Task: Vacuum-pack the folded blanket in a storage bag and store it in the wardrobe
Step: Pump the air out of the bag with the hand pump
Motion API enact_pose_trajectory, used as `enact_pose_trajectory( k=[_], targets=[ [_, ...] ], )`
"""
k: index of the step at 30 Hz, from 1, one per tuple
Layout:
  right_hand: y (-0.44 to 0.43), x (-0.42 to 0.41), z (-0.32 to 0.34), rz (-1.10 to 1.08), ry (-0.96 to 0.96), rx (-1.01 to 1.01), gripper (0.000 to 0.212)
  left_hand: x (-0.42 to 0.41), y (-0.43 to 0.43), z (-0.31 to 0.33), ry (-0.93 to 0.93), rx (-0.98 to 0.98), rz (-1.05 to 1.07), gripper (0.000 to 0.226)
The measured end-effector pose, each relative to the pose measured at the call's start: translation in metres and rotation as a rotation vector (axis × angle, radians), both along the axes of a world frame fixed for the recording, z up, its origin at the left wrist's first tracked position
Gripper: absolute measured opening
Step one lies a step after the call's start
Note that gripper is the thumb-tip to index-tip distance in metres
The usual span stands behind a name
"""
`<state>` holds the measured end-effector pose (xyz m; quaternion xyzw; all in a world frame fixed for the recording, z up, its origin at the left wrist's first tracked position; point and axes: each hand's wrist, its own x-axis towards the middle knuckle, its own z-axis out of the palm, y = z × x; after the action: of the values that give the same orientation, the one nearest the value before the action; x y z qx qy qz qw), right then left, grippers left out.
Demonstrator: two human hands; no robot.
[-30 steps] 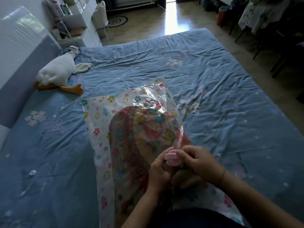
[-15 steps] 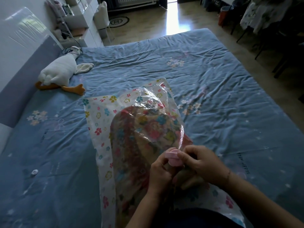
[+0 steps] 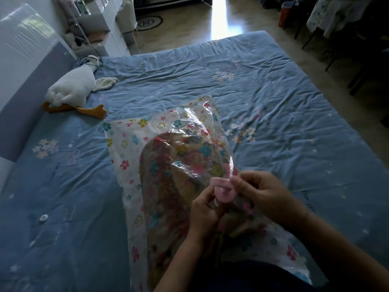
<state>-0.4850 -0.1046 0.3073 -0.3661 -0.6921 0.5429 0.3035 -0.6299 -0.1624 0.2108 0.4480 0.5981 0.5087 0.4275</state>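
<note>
A clear storage bag (image 3: 124,144) printed with small flowers lies on the blue bed (image 3: 273,106). Inside it sits the folded floral blanket (image 3: 168,178), seen through the plastic. A pink round valve (image 3: 224,191) stands on the bag's near right part, its cap lifted. My left hand (image 3: 205,213) pinches the valve from below. From the right, my right hand (image 3: 265,194) pinches the pink cap and the plastic beside it. The bag's near end is hidden behind my arms.
A white goose plush (image 3: 71,89) with orange feet lies at the bed's left, by the grey headboard (image 3: 25,98). On the sheet at the near left sits a small white round piece (image 3: 43,217). White shelves and a chair stand beyond the bed.
The pink valve's cap has been lifted and now shows as two pink parts. Both hands stay on the valve, shifted slightly.
</note>
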Motion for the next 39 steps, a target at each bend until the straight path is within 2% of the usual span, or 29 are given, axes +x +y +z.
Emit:
enact_pose_trajectory(
  k=[2,4,6,9,11,15,18,20,23,25,27,30,32,33,37,39],
  targets=[
    [0.001,0.002,0.027,0.046,0.207,-0.049,0.036,0.001,0.0,0.004,-0.008,0.002,-0.014,0.032],
    [0.004,0.002,0.032,0.062,0.288,-0.051,0.034,0.003,0.0,0.005,-0.028,-0.002,-0.004,0.034],
    [0.005,-0.002,0.01,0.013,0.146,-0.038,0.039,0.002,0.0,-0.001,-0.007,-0.014,0.014,0.034],
    [0.003,-0.006,-0.031,-0.036,-0.149,-0.067,0.061,0.0,0.002,-0.006,0.027,-0.019,0.034,0.038],
    [0.003,-0.006,-0.029,-0.039,-0.156,-0.053,0.059,-0.001,0.002,-0.006,0.018,-0.007,0.027,0.036],
    [0.003,-0.006,0.033,-0.011,0.166,-0.059,0.042,-0.001,0.005,-0.004,-0.012,-0.016,0.007,0.04],
    [0.007,-0.007,0.043,0.004,0.321,-0.072,0.039,0.0,0.005,-0.005,-0.004,-0.031,0.003,0.044],
    [0.009,-0.01,0.017,-0.013,0.196,-0.084,0.045,-0.001,0.004,-0.009,0.005,-0.055,-0.004,0.042],
    [0.008,-0.011,-0.031,-0.019,-0.198,0.003,0.051,-0.002,0.002,-0.012,-0.014,-0.055,0.007,0.041],
    [0.006,-0.009,-0.031,-0.021,-0.23,0.024,0.042,-0.002,0.0,-0.011,-0.013,-0.043,0.013,0.039],
    [0.005,-0.009,0.0,-0.03,-0.087,0.023,0.044,-0.001,0.001,-0.005,-0.032,-0.033,0.001,0.039],
    [0.004,-0.009,0.053,-0.021,0.257,-0.065,0.045,-0.001,0.002,-0.003,-0.012,-0.02,-0.023,0.045],
    [0.006,-0.009,0.055,0.004,0.322,-0.067,0.043,0.0,0.002,-0.003,-0.025,-0.022,-0.012,0.045],
    [0.008,-0.01,0.045,-0.002,0.275,-0.059,0.042,0.0,0.001,-0.004,-0.024,-0.03,-0.006,0.045],
    [0.006,-0.015,-0.019,-0.047,-0.17,0.013,0.059,0.0,0.0,-0.003,-0.039,-0.019,-0.001,0.044],
    [0.004,-0.013,-0.021,-0.027,-0.184,0.017,0.061,-0.002,-0.001,-0.005,-0.046,-0.016,0.008,0.04]
  ],
)
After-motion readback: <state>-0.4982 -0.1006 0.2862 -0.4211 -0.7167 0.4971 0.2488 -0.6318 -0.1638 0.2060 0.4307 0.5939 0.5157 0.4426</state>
